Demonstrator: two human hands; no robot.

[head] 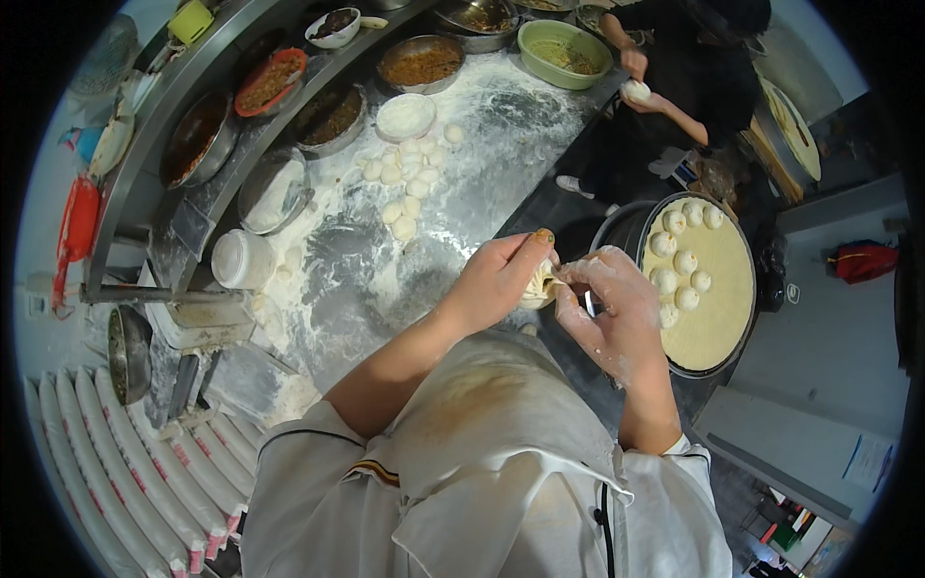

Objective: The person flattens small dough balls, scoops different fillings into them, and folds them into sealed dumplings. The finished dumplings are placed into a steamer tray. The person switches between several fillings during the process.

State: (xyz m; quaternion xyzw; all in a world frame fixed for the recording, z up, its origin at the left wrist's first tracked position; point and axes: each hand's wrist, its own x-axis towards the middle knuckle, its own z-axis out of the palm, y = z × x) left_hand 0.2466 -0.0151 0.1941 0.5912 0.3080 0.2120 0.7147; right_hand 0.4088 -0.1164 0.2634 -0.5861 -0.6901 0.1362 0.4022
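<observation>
A partly pleated dough bun is held in my left hand, with the thumb over its top. The floured fingers of my right hand pinch the edge of its dough. Some dark filling shows at the opening. Right of my hands, several pleated buns sit on the pale liner of a round steamer. On the floured worktop, ahead and to the left, lie several small dough pieces beside a bowl of flour.
Metal bowls of filling and a green plastic basket stand along the worktop's far side. A white tub is at left. A co-worker in dark clothes holds a bun at the far right. Stacked sacks lie at lower left.
</observation>
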